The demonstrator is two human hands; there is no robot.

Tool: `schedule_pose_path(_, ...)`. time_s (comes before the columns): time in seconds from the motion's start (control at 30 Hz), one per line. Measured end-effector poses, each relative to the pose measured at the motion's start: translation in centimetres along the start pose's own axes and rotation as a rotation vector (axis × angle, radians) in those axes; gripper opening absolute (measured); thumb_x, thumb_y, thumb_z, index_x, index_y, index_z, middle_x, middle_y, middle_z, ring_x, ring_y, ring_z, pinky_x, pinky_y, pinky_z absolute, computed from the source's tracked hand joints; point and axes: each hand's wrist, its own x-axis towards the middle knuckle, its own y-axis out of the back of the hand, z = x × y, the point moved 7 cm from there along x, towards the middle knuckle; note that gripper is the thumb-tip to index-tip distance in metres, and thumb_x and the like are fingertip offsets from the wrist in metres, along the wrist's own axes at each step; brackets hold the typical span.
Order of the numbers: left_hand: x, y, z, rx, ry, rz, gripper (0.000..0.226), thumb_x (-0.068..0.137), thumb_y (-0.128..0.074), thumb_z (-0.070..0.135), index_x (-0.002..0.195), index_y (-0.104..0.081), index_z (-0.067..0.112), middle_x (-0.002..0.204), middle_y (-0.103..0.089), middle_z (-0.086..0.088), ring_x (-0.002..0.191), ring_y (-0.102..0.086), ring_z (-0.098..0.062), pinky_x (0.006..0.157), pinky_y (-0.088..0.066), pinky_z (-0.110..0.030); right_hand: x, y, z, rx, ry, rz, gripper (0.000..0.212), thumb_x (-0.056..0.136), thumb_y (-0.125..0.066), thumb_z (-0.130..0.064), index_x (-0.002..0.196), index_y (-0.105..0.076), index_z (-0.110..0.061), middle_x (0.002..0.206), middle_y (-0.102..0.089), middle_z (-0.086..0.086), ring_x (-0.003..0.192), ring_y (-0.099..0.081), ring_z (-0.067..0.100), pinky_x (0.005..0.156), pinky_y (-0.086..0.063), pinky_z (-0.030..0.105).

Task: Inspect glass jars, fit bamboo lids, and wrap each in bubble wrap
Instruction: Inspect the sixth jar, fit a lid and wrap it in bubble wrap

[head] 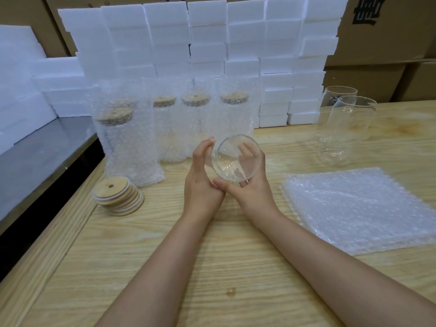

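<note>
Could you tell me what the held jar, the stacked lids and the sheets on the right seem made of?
The held jar looks like clear, glossy glass, see-through with bright highlights. The stacked lids seem pale matt bamboo or wood, tan and faintly grained. The sheets appear to be translucent plastic bubble wrap, dimpled all over.

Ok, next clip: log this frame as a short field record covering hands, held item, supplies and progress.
held item: glass jar, lidless, mouth tilted toward camera
left hand: cups the jar's side
right hand: grips the jar's other side
lids: bamboo lids stacked, table left
wrap: bubble wrap sheets, table right
done: wrapped jars, lidded, back row
waiting: two bare jars, far right
background: foam blocks
stage: inspection
</note>
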Motion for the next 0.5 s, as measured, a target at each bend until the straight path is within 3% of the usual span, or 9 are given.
schedule_pose_path(0.07, 0.0, 0.0, -0.2, 0.008, 0.012, 0.0, 0.084, 0.07, -0.078, 0.022, 0.128, -0.029, 0.057, 0.133, -0.055, 0.015, 0.108, -0.053, 0.013, 0.085, -0.045, -0.011, 0.0, 0.2, 0.1, 0.004, -0.022, 0.01, 0.085, 0.065, -0.084, -0.015, 0.129, -0.035, -0.044, 0.126, -0.049, -0.029, 0.116, -0.05, -0.014, 0.094, -0.046, 0.019)
schedule_pose_path(0.17, 0.0, -0.2, -0.6, -0.01, 0.035, -0.014, 0.086, 0.066, -0.081, 0.03, 0.133, -0.032, 0.052, 0.123, -0.056, 0.029, 0.104, -0.053, 0.012, 0.085, -0.045, -0.015, -0.1, 0.7, -0.4, -0.075, -0.011, 0.064, 0.082, 0.067, -0.085, -0.025, 0.123, -0.034, -0.056, 0.125, -0.048, -0.03, 0.114, -0.049, -0.014, 0.09, -0.045, 0.014)
schedule_pose_path(0.23, 0.0, -0.4, -0.7, -0.02, 0.053, -0.024, 0.086, 0.065, -0.082, 0.031, 0.134, -0.033, 0.049, 0.112, -0.051, 0.045, 0.102, -0.055, 0.008, 0.087, -0.047, -0.02, -0.1, 0.9, -0.9, -0.118, 0.008, 0.091, 0.082, 0.065, -0.085, -0.03, 0.123, -0.034, -0.058, 0.121, -0.049, -0.031, 0.12, -0.048, -0.007, 0.1, -0.045, 0.024)
schedule_pose_path(0.3, -0.1, -0.4, -0.4, -0.026, 0.042, -0.034, 0.087, 0.064, -0.083, 0.031, 0.131, -0.032, 0.051, 0.111, -0.047, 0.051, 0.098, -0.056, 0.015, 0.085, -0.048, -0.015, -0.2, 0.8, -1.2, -0.161, 0.012, 0.1, 0.084, 0.061, -0.084, -0.04, 0.125, -0.033, -0.061, 0.125, -0.048, -0.028, 0.126, -0.045, 0.003, 0.105, -0.043, 0.038)
schedule_pose_path(0.37, -0.1, -0.5, -0.2, -0.038, 0.026, -0.046, 0.086, 0.062, -0.083, 0.031, 0.129, -0.032, 0.05, 0.116, -0.045, 0.052, 0.099, -0.056, 0.019, 0.08, -0.044, -0.004, -0.2, 0.7, -1.3, -0.201, -0.005, 0.1, 0.093, 0.055, -0.079, -0.052, 0.135, -0.032, -0.055, 0.134, -0.046, -0.018, 0.13, -0.041, 0.011, 0.102, -0.045, 0.044)
schedule_pose_path(0.43, 0.0, -0.6, -0.2, -0.053, 0.032, -0.057, 0.088, 0.06, -0.084, 0.032, 0.129, -0.031, 0.047, 0.118, -0.046, 0.049, 0.103, -0.056, 0.017, 0.079, -0.042, -0.002, -0.2, 0.7, -1.3, -0.239, -0.017, 0.104, 0.102, 0.052, -0.076, -0.056, 0.142, -0.031, -0.045, 0.137, -0.044, -0.011, 0.13, -0.038, 0.013, 0.102, -0.044, 0.044)
schedule_pose_path(0.5, 0.0, -0.7, -0.4, -0.042, 0.035, -0.062, 0.09, 0.06, -0.085, 0.034, 0.13, -0.029, 0.045, 0.118, -0.049, 0.042, 0.101, -0.058, 0.014, 0.078, -0.041, -0.001, -0.2, 0.8, -1.6, -0.277, 0.006, 0.111, 0.1, 0.051, -0.076, -0.056, 0.142, -0.033, -0.046, 0.136, -0.043, -0.012, 0.13, -0.038, 0.014, 0.105, -0.041, 0.04)
